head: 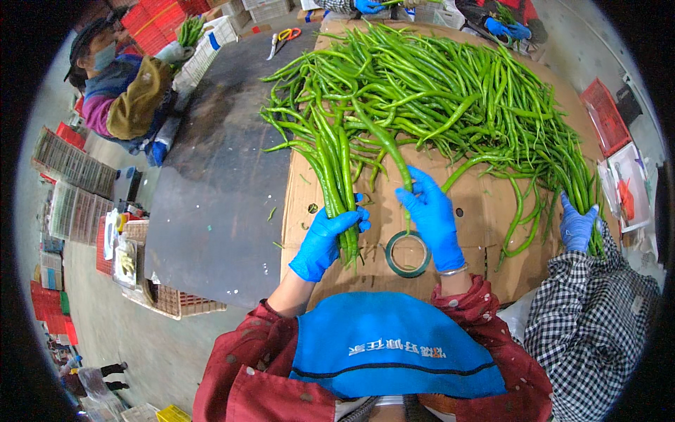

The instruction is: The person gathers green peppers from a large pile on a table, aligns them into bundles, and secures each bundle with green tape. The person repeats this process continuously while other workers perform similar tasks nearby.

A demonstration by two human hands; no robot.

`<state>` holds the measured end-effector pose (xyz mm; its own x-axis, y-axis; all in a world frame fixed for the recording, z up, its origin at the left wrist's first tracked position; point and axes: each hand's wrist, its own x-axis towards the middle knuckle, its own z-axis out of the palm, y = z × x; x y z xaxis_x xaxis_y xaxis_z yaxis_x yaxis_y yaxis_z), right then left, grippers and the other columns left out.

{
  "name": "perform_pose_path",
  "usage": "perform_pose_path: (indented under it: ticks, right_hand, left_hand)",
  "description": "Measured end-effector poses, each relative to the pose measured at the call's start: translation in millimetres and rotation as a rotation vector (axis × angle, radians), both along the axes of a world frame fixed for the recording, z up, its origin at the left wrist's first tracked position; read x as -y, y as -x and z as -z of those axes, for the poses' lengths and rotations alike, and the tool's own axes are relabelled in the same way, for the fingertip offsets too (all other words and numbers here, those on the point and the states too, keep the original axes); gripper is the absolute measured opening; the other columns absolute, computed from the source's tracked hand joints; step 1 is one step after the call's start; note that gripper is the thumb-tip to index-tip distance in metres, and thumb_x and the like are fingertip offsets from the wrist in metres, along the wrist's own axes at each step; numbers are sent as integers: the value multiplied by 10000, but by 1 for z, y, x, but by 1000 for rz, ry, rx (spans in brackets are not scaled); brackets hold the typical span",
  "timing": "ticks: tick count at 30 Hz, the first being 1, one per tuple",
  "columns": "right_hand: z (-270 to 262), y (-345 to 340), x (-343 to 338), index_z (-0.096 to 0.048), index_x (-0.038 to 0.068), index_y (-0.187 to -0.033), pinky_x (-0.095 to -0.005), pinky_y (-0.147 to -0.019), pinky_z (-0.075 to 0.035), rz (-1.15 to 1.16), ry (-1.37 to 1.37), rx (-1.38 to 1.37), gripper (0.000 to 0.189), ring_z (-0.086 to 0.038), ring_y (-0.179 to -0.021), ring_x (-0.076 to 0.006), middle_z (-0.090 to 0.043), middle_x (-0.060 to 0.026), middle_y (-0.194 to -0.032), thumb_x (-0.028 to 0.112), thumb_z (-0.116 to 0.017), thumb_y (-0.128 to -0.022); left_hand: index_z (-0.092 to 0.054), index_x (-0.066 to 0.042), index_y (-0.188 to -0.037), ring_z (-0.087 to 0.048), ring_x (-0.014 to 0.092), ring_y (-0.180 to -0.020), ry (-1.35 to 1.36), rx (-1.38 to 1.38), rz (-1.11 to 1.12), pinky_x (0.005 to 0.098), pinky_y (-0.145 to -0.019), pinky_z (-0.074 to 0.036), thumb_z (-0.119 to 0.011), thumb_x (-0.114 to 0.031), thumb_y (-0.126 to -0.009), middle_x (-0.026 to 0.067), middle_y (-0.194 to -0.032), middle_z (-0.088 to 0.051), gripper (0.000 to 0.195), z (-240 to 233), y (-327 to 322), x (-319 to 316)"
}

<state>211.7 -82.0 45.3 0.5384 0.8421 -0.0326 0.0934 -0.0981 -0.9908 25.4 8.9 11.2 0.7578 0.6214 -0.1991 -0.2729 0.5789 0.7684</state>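
My left hand [329, 237], in a blue glove, grips a bunch of long green chili peppers [333, 182] that points away from me. To its right, my right hand [433, 219], gloved too, pinches a single green chili pepper [389, 142] between thumb and fingers. A roll of dark green tape [390, 258] lies flat on the cardboard, just beside and below my right hand. Beyond both hands spreads a large heap of green chili peppers [437, 89]. Several loose peppers reach from the heap toward my right hand.
Cardboard [316, 274] covers part of the dark table [211, 211]. Orange-handled scissors [285, 39] lie at the far edge. On the right, a co-worker's gloved hand [577, 224] holds peppers. Another person [126, 100] stands at left by a white crate [211, 50]. More gloved hands [509, 29] work opposite.
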Motion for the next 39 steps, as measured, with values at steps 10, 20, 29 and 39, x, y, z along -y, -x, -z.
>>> perform_pose_path:
  ticks: [10, 20, 29, 39]
  right_hand:
    - [0, 52, 11, -476, 116, -1339, -410, -694, -518, -258, -46, 512, 488, -635, -839, -328, -608, -175, -998, 152, -603, -869]
    - [-1, 50, 14, -522, 151, -1312, -403, -625, -522, -349, 39, 690, 468, -635, -761, -352, -622, -180, -941, 165, -611, -853]
    - [27, 3, 3, -514, 75, -1319, -306, -657, -490, -111, 49, -62, 484, -568, -744, -132, -583, -54, -809, 274, -638, -897]
    - [104, -93, 7, -327, 43, -1402, -507, -682, -505, 333, 625, 744, 798, -606, -884, -445, -604, -262, -1006, 382, -700, -784]
  left_hand:
    - [-515, -27, -1275, -606, 177, -998, 7, -19, -92, 311, -868, -485, -654, -99, -853, 71, -1124, -624, 450, -3, -1, 8]
    - [-466, -13, -1321, -599, 195, -1027, 0, 5, -9, 321, -905, -478, -647, -88, -848, 89, -1145, -607, 512, 1, -2, 12]
    - [-421, -23, -1333, -591, 229, -957, 102, 131, 34, 352, -875, -486, -636, -113, -835, 87, -1047, -585, 549, 4, -1, 14]
    - [-444, -16, -1310, -611, 219, -940, 75, 131, 92, 341, -869, -485, -675, -122, -797, 84, -1027, -603, 573, 9, -3, 12]
